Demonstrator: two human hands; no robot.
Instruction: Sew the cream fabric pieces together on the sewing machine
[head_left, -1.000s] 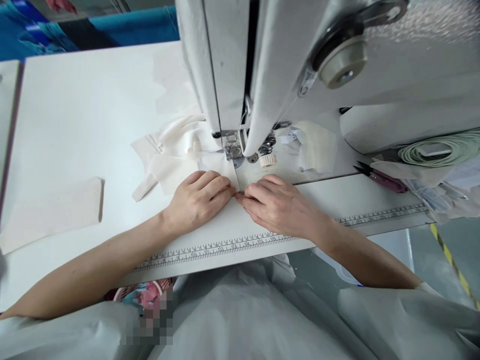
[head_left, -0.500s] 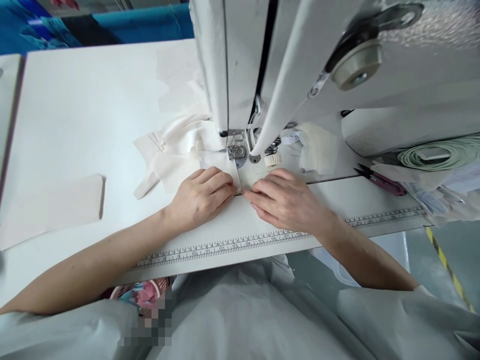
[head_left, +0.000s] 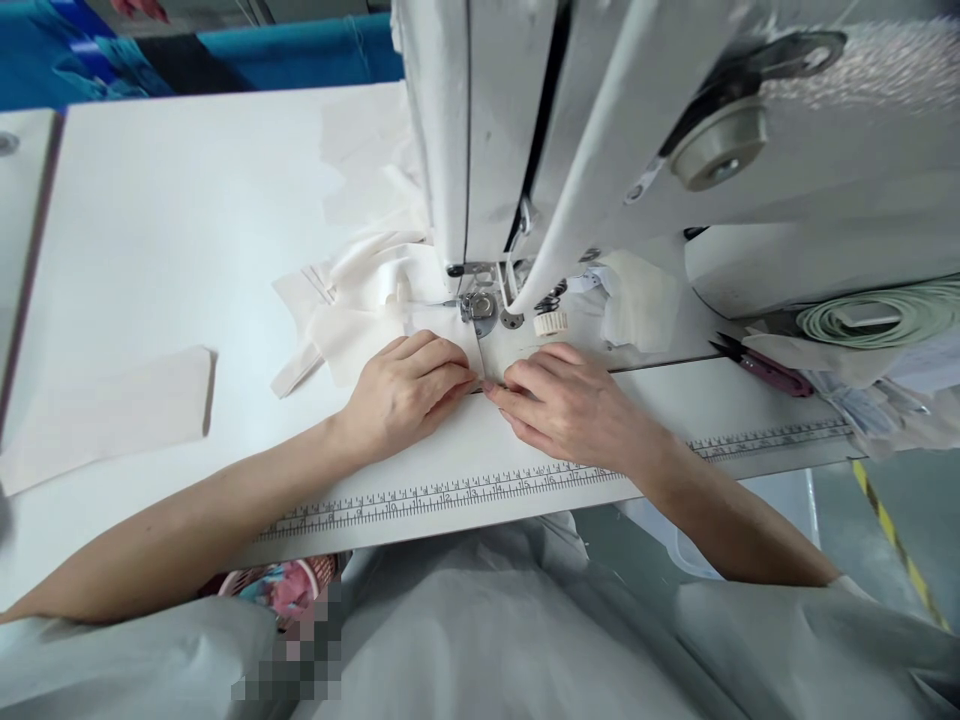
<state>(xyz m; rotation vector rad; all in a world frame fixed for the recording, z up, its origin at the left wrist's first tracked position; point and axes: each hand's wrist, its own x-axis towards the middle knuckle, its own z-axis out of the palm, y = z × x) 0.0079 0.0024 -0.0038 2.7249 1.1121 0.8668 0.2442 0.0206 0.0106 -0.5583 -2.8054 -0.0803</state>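
Cream-white fabric (head_left: 349,335) lies bunched on the table left of the presser foot (head_left: 477,306) of a white sewing machine (head_left: 502,120), and one edge of it runs under the foot. My left hand (head_left: 415,392) pinches the near corner of this fabric, just in front of the foot. Close beside it, my right hand (head_left: 566,402) has its thumb and index fingertips together at the same corner, its other fingers curled. The fingertips of both hands almost touch. How much cloth lies between the right fingertips is too small to make out.
A flat cream piece (head_left: 112,410) lies at the left. A printed ruler (head_left: 450,497) runs along the table's front edge. Dark red snips (head_left: 765,368), a green coil (head_left: 874,310) and cloth scraps lie right. A basket (head_left: 319,575) with colored cloth stands below the table.
The whole view has shifted slightly, with the machine and table a little further right and down. Both hands stay at the fabric corner with nearly the same pose.
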